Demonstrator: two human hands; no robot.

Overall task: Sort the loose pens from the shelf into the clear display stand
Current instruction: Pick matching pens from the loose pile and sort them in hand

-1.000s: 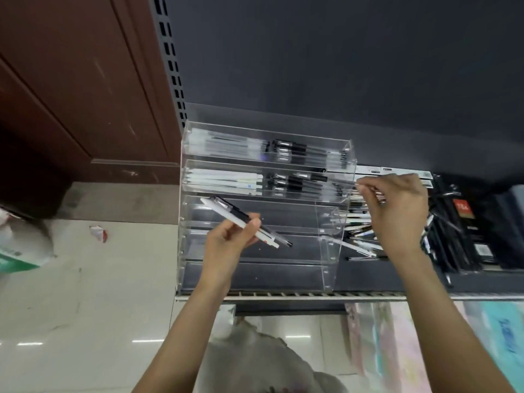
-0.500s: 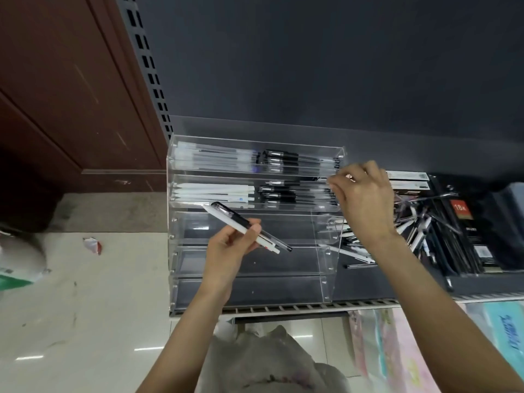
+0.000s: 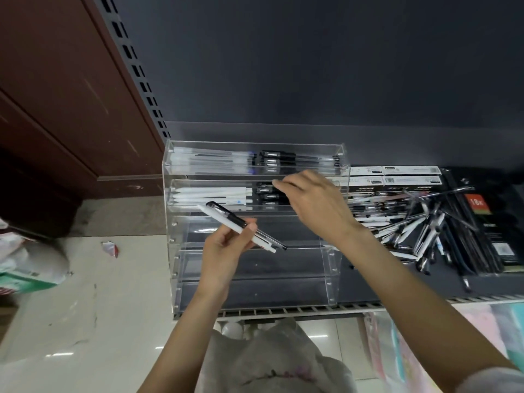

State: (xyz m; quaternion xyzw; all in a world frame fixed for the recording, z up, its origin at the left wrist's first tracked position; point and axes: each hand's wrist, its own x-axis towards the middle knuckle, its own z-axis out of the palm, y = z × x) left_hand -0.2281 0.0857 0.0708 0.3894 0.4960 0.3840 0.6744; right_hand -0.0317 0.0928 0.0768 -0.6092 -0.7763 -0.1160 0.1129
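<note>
A clear tiered display stand [image 3: 329,279] sits at the shelf's left end. Its top two tiers hold white and black pens; the lower tiers look bare. My left hand [image 3: 224,256] grips two pens [image 3: 241,225], one white and one black, slanted in front of the middle tiers. My right hand [image 3: 314,205] reaches over the second tier, fingers pinched on a black pen [image 3: 276,184] among the black pens there. A heap of loose pens [image 3: 408,222] lies on the shelf to the right of the stand.
Flat white boxes [image 3: 397,175] lie behind the heap. A dark packet with a red "18x" label [image 3: 493,222] is at the far right. The slotted shelf edge [image 3: 283,311] runs in front. Tiled floor with bags [image 3: 25,265] lies to the left below.
My right hand has moved left from the loose heap to the stand's second tier, carrying a black pen. My left hand has kept its two pens almost still.
</note>
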